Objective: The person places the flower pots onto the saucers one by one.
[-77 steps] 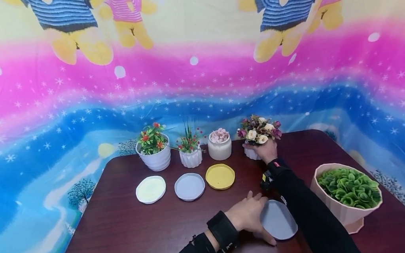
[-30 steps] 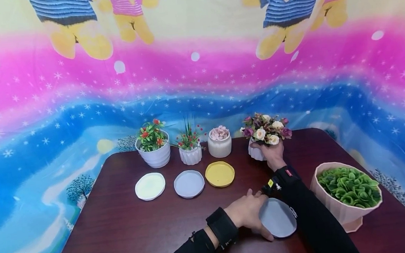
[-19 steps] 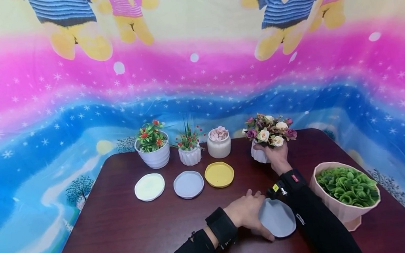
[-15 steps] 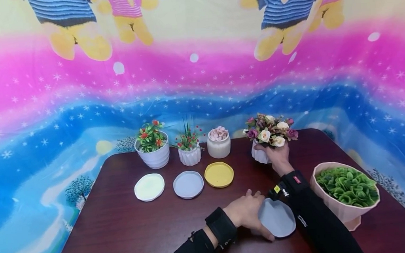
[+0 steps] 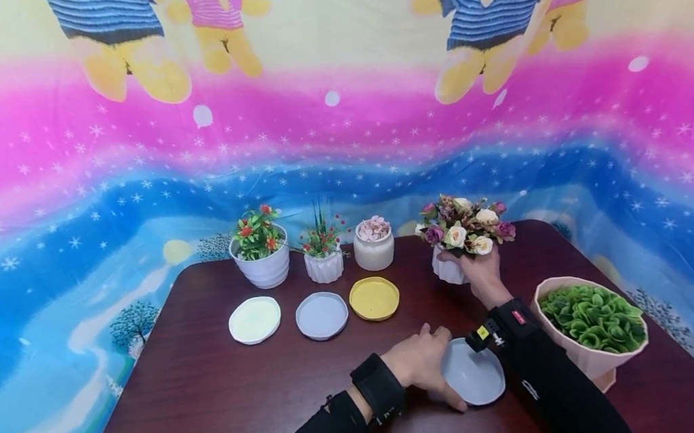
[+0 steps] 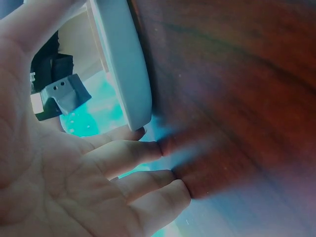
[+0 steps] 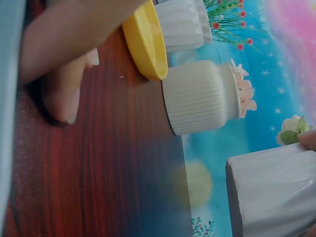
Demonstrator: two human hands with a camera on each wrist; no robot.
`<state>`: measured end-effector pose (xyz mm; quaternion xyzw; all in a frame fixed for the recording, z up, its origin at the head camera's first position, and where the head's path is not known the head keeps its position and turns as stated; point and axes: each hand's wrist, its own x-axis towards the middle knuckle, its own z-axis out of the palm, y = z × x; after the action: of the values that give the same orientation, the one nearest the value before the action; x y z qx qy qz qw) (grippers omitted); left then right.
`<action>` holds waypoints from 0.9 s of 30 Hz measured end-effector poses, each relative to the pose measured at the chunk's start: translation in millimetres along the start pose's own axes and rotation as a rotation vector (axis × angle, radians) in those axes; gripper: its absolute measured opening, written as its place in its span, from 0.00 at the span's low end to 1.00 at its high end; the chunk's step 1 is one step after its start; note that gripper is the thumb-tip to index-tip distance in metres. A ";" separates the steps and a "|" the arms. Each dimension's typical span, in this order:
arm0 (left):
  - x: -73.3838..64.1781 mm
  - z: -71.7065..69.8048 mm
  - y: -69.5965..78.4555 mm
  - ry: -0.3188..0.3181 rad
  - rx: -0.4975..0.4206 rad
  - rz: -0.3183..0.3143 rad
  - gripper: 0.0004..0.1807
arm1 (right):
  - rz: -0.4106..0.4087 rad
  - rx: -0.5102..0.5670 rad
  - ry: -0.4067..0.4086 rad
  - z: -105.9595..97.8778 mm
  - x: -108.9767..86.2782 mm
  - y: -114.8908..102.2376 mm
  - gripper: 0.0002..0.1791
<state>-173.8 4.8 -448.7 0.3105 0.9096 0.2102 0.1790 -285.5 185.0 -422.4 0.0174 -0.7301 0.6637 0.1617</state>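
A printed cloth backdrop (image 5: 340, 135) in pink, blue and cream surrounds a dark red-brown, wood-grained desk (image 5: 227, 402). At the desk's right stands a big pale-pink faceted pot (image 5: 600, 363) of green leaves. The glossy white fluted pot of cream and purple roses (image 5: 457, 235) is off the desk near its far edge, right of centre, its underside showing in the right wrist view; blossoms point up, and its long axis is near vertical, the top leaning slightly right. The right hand (image 5: 483, 268) grips it just under the flowers. The left hand (image 5: 421, 362) lies spread, fingers loosely extended, touching the rim of a grey rounded saucer (image 5: 474, 376). Along the back stand a white ringed pot of red-orange flowers (image 5: 264, 267), a cream ribbed jar of pink blossoms (image 5: 375, 251) and a small white fluted pot of red berries (image 5: 324, 267); before them lie white (image 5: 254, 321), lilac-grey (image 5: 322, 316) and yellow saucers (image 5: 374, 299).
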 end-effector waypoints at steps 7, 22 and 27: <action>0.2 -0.1 -0.4 0.002 -0.005 0.000 0.57 | -0.003 0.015 -0.042 -4.1 -7.9 -4.6 0.46; -1.4 -1.1 -0.2 0.007 0.008 0.007 0.57 | -0.003 0.058 -0.106 -8.9 -26.6 -9.4 0.45; -0.1 0.4 0.3 0.012 0.048 0.006 0.63 | -0.016 0.067 -0.121 -10.8 -32.9 -13.1 0.45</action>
<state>-173.5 5.1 -448.8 0.3162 0.9144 0.1910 0.1652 -248.9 187.7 -417.6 0.0685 -0.7156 0.6843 0.1218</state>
